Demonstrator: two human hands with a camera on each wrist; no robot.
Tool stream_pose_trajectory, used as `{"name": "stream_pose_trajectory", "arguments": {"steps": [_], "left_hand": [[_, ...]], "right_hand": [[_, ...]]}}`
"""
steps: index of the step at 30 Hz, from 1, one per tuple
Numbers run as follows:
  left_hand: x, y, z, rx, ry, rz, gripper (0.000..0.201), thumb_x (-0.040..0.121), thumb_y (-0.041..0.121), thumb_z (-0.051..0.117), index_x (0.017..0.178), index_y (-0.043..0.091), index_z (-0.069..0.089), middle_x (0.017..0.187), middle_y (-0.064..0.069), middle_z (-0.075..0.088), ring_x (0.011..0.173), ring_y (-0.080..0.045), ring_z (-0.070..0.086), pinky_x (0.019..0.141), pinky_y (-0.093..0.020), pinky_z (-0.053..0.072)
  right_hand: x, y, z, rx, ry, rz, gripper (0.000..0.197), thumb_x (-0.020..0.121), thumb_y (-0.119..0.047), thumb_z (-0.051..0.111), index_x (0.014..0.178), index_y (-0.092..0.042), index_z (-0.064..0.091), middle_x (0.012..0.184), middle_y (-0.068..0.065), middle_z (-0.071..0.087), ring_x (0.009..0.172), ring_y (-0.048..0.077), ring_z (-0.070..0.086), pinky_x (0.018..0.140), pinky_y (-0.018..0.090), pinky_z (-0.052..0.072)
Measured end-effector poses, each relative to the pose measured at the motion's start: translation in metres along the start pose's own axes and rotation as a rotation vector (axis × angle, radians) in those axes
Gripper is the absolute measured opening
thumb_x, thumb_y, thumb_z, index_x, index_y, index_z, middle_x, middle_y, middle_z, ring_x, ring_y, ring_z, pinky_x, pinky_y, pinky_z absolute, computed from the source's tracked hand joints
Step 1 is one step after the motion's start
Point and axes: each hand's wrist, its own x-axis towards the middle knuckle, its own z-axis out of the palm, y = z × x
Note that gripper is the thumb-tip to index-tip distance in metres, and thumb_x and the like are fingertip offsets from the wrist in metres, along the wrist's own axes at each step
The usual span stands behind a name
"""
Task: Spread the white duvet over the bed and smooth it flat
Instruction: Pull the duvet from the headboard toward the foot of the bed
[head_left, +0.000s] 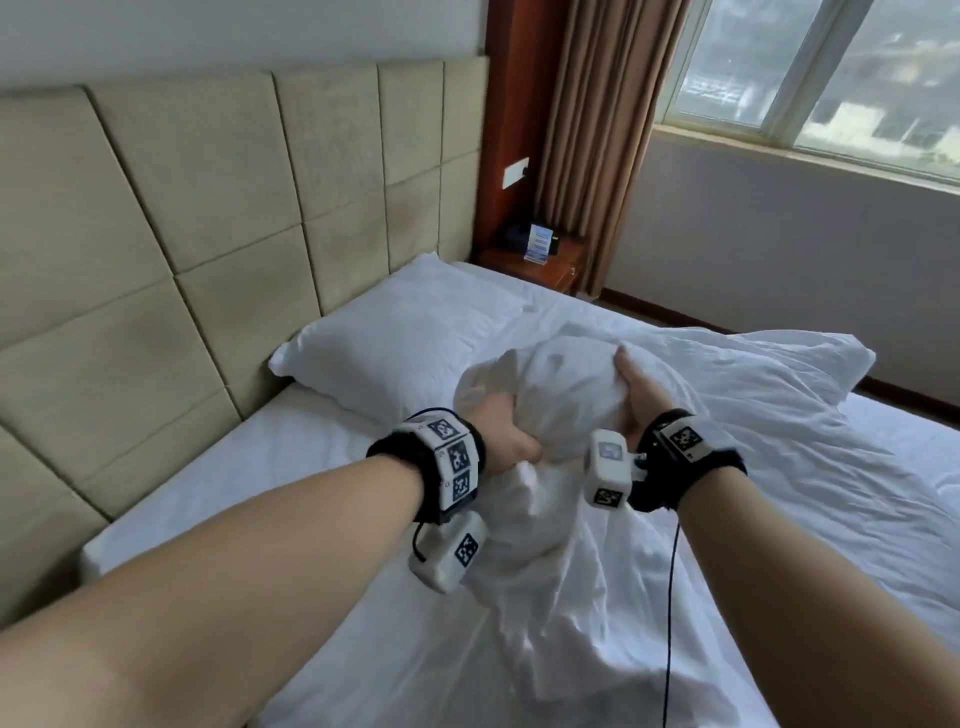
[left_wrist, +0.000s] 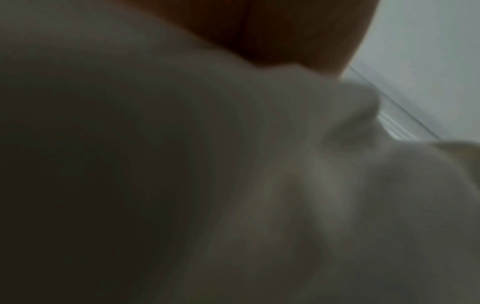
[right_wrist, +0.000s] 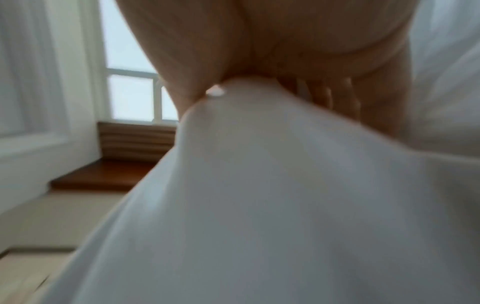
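Note:
The white duvet (head_left: 675, 467) lies crumpled across the middle and right of the bed (head_left: 249, 488). One bunched part of it is lifted above the mattress in front of me. My left hand (head_left: 506, 439) grips the lower left of that bunch, its thumb curled over the cloth. My right hand (head_left: 636, 395) holds the bunch's right side, thumb up on the front and fingers behind. In the right wrist view the duvet (right_wrist: 285, 195) rises to a peak pinched under my right hand (right_wrist: 272, 51). The left wrist view is dim, filled with blurred duvet (left_wrist: 311, 195) folds.
A white pillow (head_left: 395, 343) lies at the beige padded headboard (head_left: 208, 234), left of the bunch. Behind the bed's far corner stand a wooden nightstand (head_left: 545, 262) and a brown curtain (head_left: 597, 130), with a window (head_left: 831, 78) along the right wall. A black cable (head_left: 670, 597) hangs from my right wrist.

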Motion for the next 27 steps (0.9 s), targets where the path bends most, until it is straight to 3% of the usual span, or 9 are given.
{"name": "stream_pose_trajectory", "arguments": {"steps": [2,4,11,14,15,17,19,21,27], "left_hand": [[-0.003,-0.025,-0.021,0.084,-0.049,0.051,0.048,0.068,0.023,0.074,0.113,0.014,0.058,0.108,-0.01,0.066,0.099,-0.028,0.063,0.089,-0.036,0.054],[-0.006,-0.058,-0.054,0.12,-0.073,0.017,0.043,0.07,0.024,0.073,0.11,0.013,0.06,0.108,-0.011,0.067,0.097,-0.028,0.063,0.087,-0.036,0.054],[-0.046,-0.204,-0.219,-0.053,0.033,-0.07,0.072,0.051,0.044,0.083,0.116,0.029,0.057,0.102,0.001,0.067,0.092,-0.019,0.064,0.081,-0.036,0.054],[-0.07,-0.258,-0.283,-0.288,0.276,-0.127,0.083,0.064,0.022,0.082,0.134,0.025,0.037,0.11,-0.004,0.056,0.095,-0.02,0.056,0.073,-0.03,0.045],[-0.075,-0.277,-0.298,-0.34,0.366,-0.148,0.084,0.062,0.017,0.084,0.134,0.017,0.04,0.112,-0.007,0.059,0.092,-0.02,0.059,0.071,-0.026,0.048],[-0.085,-0.317,-0.323,-0.36,0.38,-0.135,0.046,0.062,0.006,0.083,0.103,0.015,0.062,0.091,-0.001,0.069,0.08,-0.013,0.061,0.058,-0.011,0.049],[-0.093,-0.361,-0.334,-0.296,0.364,-0.226,0.026,0.067,0.008,0.08,0.085,0.02,0.066,0.078,0.008,0.068,0.078,-0.011,0.061,0.057,-0.008,0.046],[-0.1,-0.395,-0.337,-0.332,0.456,-0.359,0.031,0.06,0.022,0.08,0.089,0.02,0.069,0.085,0.003,0.07,0.084,-0.017,0.065,0.073,-0.02,0.052],[-0.1,-0.44,-0.331,-0.125,0.582,-0.646,0.062,0.071,0.037,0.076,0.125,0.011,0.061,0.139,-0.014,0.051,0.12,-0.033,0.055,0.103,-0.038,0.044]], "right_hand": [[0.0,-0.002,0.03,-0.03,0.091,0.001,0.049,0.086,-0.049,0.059,0.062,-0.006,0.057,0.047,0.011,0.061,0.039,0.015,0.06,0.041,0.017,0.046],[0.011,-0.001,0.073,-0.154,0.129,0.016,0.053,0.093,-0.022,0.046,0.041,-0.014,0.039,0.026,-0.001,0.035,0.018,0.009,0.031,0.029,0.007,0.022],[-0.014,-0.019,0.316,-0.3,0.0,-0.307,0.009,0.085,-0.011,0.05,0.082,-0.009,0.058,0.068,0.009,0.058,0.067,0.027,0.06,0.065,0.034,0.05],[-0.082,-0.027,0.448,-0.332,-0.522,-0.488,0.039,0.059,-0.012,0.084,0.069,-0.017,0.047,0.062,-0.002,0.056,0.055,0.011,0.054,0.055,0.024,0.049],[-0.105,-0.023,0.477,-0.421,-0.772,-0.583,0.06,0.026,-0.011,0.091,0.068,-0.009,0.047,0.057,0.005,0.059,0.051,0.019,0.056,0.054,0.033,0.051],[-0.106,0.007,0.529,-0.474,-0.979,-0.577,0.053,0.027,0.009,0.078,0.07,0.014,0.047,0.063,0.02,0.057,0.062,0.039,0.055,0.06,0.051,0.048],[-0.102,0.032,0.552,-0.469,-0.636,-0.416,0.023,0.062,-0.011,0.069,0.082,0.0,0.065,0.081,0.016,0.064,0.088,0.037,0.063,0.084,0.052,0.053],[-0.083,0.057,0.557,-0.451,-0.569,-0.235,0.007,0.08,-0.018,0.064,0.085,-0.014,0.065,0.094,0.008,0.065,0.097,0.025,0.061,0.096,0.046,0.047],[-0.011,0.077,0.505,-0.703,-0.316,-0.162,0.009,0.087,-0.02,0.063,0.079,-0.017,0.06,0.094,0.006,0.062,0.087,0.02,0.057,0.072,0.032,0.049]]}}
